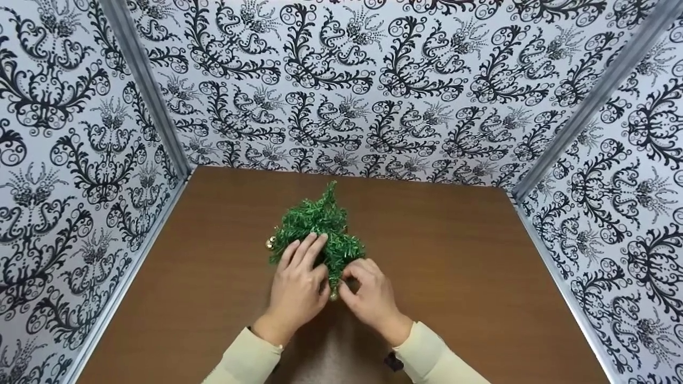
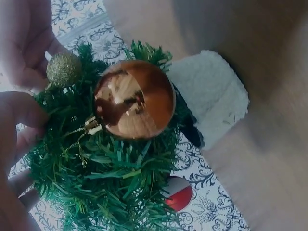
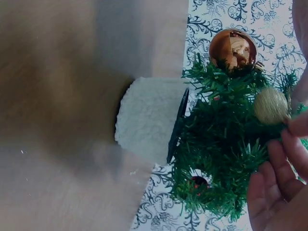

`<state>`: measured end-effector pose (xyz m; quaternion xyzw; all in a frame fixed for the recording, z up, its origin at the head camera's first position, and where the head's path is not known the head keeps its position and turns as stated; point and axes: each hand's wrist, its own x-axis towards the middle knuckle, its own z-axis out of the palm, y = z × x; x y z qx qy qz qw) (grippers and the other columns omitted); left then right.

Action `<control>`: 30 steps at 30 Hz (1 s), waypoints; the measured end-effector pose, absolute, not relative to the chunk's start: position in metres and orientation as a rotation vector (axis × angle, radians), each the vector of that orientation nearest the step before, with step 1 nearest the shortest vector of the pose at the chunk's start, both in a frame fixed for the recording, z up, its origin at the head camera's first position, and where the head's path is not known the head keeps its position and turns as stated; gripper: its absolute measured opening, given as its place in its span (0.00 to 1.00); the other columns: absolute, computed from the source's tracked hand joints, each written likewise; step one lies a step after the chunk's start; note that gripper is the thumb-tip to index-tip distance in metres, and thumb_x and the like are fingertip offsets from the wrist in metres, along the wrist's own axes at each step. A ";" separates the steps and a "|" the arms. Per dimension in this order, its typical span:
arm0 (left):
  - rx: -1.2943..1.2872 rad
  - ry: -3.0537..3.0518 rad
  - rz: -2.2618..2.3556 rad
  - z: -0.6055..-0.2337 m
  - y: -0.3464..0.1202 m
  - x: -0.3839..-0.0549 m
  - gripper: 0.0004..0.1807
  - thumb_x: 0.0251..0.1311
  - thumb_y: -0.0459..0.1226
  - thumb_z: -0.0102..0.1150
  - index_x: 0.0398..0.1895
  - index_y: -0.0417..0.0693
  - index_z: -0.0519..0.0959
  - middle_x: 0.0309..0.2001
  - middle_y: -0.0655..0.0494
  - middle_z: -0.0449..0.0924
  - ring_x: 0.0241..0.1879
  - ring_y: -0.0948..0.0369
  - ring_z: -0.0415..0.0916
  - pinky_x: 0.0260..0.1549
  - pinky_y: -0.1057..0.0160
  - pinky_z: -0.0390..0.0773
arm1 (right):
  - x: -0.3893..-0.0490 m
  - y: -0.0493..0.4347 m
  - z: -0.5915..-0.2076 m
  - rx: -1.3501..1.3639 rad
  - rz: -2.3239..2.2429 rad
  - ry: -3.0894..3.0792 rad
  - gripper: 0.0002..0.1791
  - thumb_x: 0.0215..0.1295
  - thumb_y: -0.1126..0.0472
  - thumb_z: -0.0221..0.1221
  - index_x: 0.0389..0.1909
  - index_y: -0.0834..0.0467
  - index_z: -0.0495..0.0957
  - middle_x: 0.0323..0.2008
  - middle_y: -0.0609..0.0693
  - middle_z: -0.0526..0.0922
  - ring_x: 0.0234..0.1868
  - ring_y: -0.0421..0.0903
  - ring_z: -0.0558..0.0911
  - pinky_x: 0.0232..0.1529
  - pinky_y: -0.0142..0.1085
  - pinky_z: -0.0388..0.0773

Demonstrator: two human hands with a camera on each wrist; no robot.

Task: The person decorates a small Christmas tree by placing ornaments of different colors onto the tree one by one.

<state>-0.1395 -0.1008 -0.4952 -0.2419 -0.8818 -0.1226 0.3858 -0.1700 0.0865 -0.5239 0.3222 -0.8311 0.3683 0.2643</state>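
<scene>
Both hands sit at the near end of the small green tinsel tree point(image 1: 320, 229), which lies about mid-table w/ its tip pointing to the back wall: left hand point(image 1: 299, 285) rests flat on the branches, fingers straight & close together, while right hand point(image 1: 371, 293) pinches the glittery gold ball point(image 3: 271, 106) at the tree's near edge. Bare brown wood tabletop point(image 1: 453, 256) runs wide on every side of the tree, out to the patterned walls point(image 1: 80, 133). Tree is bristly plastic needles w/ a smooth shiny copper bauble point(image 2: 134, 98), round, plus a fuzzy white base point(image 3: 147, 118).
</scene>
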 end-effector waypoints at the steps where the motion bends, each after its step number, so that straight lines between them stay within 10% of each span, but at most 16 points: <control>1: -0.630 -2.244 -0.306 -0.495 -0.101 -0.140 0.06 0.43 0.37 0.67 0.19 0.48 0.78 0.69 0.45 0.68 0.71 0.48 0.60 0.68 0.46 0.55 | -0.170 0.087 -0.524 0.886 0.985 -2.244 0.05 0.51 0.65 0.63 0.27 0.53 0.78 0.32 0.42 0.79 0.36 0.42 0.76 0.33 0.37 0.76; 22: -0.719 -2.256 -0.319 -0.493 -0.100 -0.142 0.09 0.45 0.39 0.67 0.22 0.49 0.76 0.68 0.44 0.69 0.71 0.49 0.59 0.69 0.46 0.55 | -0.174 0.116 -0.526 0.911 0.912 -2.191 0.08 0.54 0.61 0.68 0.35 0.49 0.82 0.40 0.38 0.80 0.46 0.39 0.78 0.40 0.37 0.79; 30: -0.750 -2.215 -0.374 -0.490 -0.114 -0.141 0.20 0.44 0.44 0.68 0.41 0.45 0.79 0.70 0.44 0.66 0.71 0.47 0.60 0.65 0.42 0.61 | -0.186 0.141 -0.528 0.808 0.805 -2.272 0.19 0.54 0.56 0.68 0.48 0.53 0.81 0.49 0.45 0.81 0.53 0.44 0.78 0.44 0.43 0.81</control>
